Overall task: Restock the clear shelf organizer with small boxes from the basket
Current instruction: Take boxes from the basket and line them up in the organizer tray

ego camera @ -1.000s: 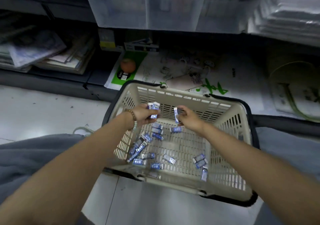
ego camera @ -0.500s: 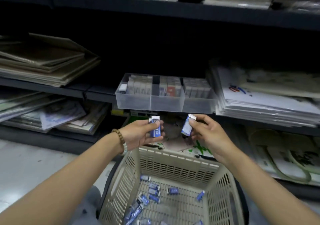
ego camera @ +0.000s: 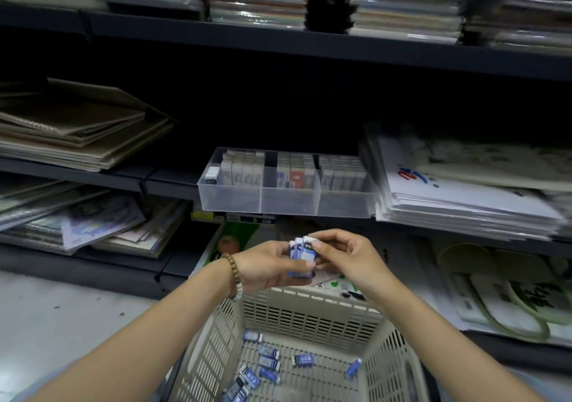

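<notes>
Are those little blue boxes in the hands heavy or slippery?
Probably light: left hand and right hand pinch several small blue boxes together. Likely stiff: edges look straight. Flat sides suggest no rolling; others lie flat in the basket.

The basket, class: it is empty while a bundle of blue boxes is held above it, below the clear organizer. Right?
No. The head view shows the basket is not empty: several loose blue boxes lie on its floor. The rest stands: a bundle of blue boxes is held above it, below the clear organizer.
</notes>
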A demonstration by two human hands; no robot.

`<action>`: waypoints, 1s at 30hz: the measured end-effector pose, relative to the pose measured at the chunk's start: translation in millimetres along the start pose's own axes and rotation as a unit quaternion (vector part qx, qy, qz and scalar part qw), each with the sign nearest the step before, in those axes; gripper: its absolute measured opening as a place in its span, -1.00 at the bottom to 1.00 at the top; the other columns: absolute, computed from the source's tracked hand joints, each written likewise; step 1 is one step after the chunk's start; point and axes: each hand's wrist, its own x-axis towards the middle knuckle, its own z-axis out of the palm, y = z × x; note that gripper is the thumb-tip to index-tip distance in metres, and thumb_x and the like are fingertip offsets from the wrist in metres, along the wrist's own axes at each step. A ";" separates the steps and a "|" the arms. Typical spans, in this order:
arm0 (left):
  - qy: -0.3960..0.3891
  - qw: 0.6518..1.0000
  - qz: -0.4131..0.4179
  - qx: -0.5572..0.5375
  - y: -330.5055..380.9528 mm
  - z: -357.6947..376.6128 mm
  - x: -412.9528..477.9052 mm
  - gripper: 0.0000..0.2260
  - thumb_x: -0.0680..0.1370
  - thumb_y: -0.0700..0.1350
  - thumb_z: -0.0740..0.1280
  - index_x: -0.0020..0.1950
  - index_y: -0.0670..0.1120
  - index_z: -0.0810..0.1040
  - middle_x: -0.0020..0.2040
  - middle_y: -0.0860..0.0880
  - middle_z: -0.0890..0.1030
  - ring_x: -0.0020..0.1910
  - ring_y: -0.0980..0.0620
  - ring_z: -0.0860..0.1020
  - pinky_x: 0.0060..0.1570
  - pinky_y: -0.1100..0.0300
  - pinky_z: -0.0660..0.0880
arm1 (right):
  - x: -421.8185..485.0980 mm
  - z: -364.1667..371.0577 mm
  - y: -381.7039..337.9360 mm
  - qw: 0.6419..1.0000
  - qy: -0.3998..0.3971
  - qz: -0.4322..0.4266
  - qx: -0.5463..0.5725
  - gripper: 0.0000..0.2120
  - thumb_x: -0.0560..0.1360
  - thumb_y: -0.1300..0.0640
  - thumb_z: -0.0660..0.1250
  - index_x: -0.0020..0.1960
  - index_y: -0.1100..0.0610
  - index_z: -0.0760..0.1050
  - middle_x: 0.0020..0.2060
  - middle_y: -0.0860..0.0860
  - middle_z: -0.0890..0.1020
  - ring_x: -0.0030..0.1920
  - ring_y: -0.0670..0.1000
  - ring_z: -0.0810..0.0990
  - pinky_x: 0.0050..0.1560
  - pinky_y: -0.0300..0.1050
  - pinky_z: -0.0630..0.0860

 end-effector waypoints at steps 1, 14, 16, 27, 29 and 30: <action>-0.002 1.000 0.001 0.004 -0.5 -0.3 -0.5 -0.80 0.50 -0.36 0.29 0.10 -0.20 0.51 -0.05 -0.07 0.63 -0.12 0.10 0.63 -0.01 0.24 0.58 | -0.1 0.7 0.4 1.000 -0.001 0.000 -0.002 -0.88 0.47 0.30 0.35 0.00 0.24 0.59 -0.25 0.13 0.65 -0.36 -0.13 0.60 -0.31 -0.31 0.56; 0.065 0.985 0.110 0.112 8.5 -28.7 -16.4 -0.60 0.36 -0.22 0.47 0.16 -0.10 0.49 -0.07 0.01 0.67 -0.03 0.01 0.64 -0.04 0.20 0.58 | 4.7 10.9 -15.2 0.993 -0.068 0.058 0.073 -0.74 0.47 0.25 0.36 0.16 0.12 0.55 0.04 0.10 0.67 -0.05 0.01 0.65 -0.09 -0.28 0.59; 0.110 0.975 0.153 0.119 15.8 -37.2 -19.4 -0.55 0.31 -0.14 0.51 0.17 -0.04 0.53 -0.07 0.05 0.69 -0.01 0.05 0.64 -0.05 0.23 0.57 | 14.7 16.0 -25.9 0.993 -0.080 0.048 0.075 -0.75 0.48 0.24 0.35 0.15 0.11 0.56 0.04 0.08 0.67 0.00 0.01 0.65 -0.07 -0.28 0.59; 0.269 0.912 0.296 0.088 49.2 -74.6 -30.3 -0.68 0.41 -0.14 0.45 0.15 -0.06 0.54 0.09 -0.05 0.63 0.04 0.08 0.61 0.02 0.27 0.55 | 93.9 58.8 -81.4 0.987 -0.156 0.000 -0.033 -0.70 0.48 0.26 0.35 0.20 0.26 0.51 0.01 0.13 0.67 -0.04 0.01 0.67 -0.01 -0.29 0.57; 0.331 0.872 0.329 0.146 52.7 -84.4 -34.4 -0.65 0.42 -0.08 0.44 0.18 -0.02 0.51 0.12 0.01 0.59 0.06 0.11 0.57 0.04 0.27 0.53 | 107.2 65.4 -89.7 0.983 -0.163 -0.015 -0.079 -0.69 0.49 0.26 0.33 0.23 0.27 0.50 0.04 0.16 0.66 -0.02 0.01 0.66 0.02 -0.28 0.58; 0.367 0.843 0.348 0.182 52.8 -91.1 -37.3 -0.63 0.42 -0.05 0.43 0.20 0.01 0.49 0.12 0.04 0.57 0.07 0.13 0.54 0.04 0.30 0.50 | 114.2 69.3 -93.9 0.982 -0.160 -0.022 -0.101 -0.69 0.50 0.26 0.33 0.24 0.26 0.49 0.06 0.18 0.65 -0.01 0.02 0.65 0.02 -0.28 0.58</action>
